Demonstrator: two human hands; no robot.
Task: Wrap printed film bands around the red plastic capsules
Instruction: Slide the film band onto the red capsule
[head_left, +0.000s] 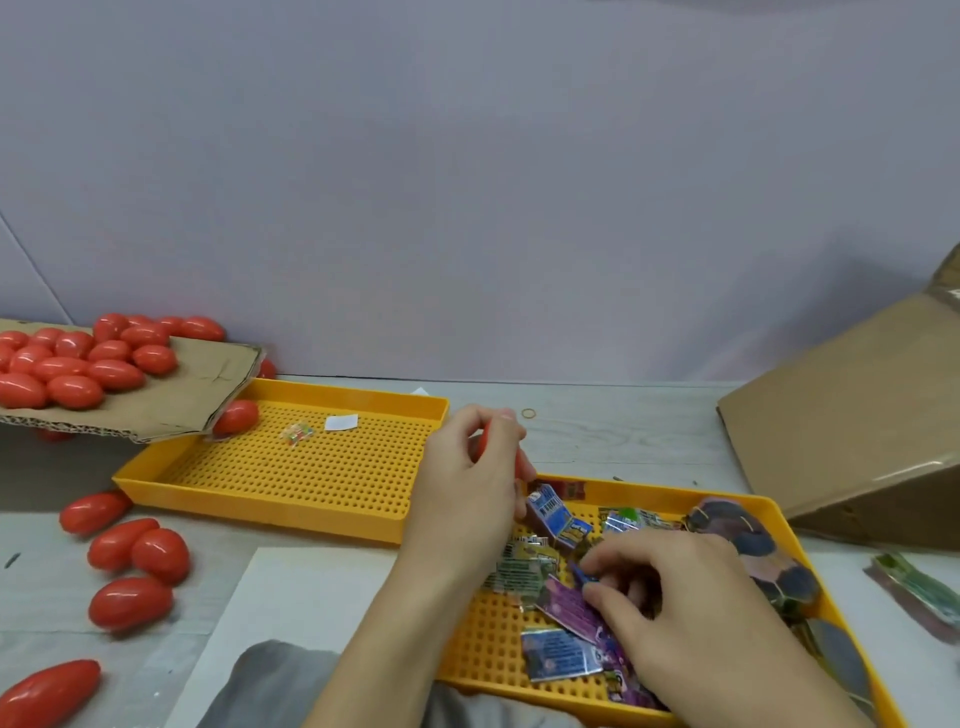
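— Right, what's nearest?
— The right hand (670, 597), down in the near yellow tray (779, 512), its fingertips pinching a printed film band (574, 613) among the loose heap of bands there.
— And the other hand?
— The left hand (470, 478) sits just beyond, at the tray's far-left corner, curled round a red capsule (485, 441) — only slivers of red show between the fingers, so its long axis seems to run roughly toward and away from the person, though I can't tell for sure.
— More capsules?
— Loose capsules (132, 545) lie on the table at left, mostly long axis left-right. Farther back a second yellow tray (291, 501) holds one capsule at its far-left corner, and a cardboard sheet (171, 400) carries a pile of capsules (78, 364).
— On the right?
— A cardboard box (841, 410), tilted.
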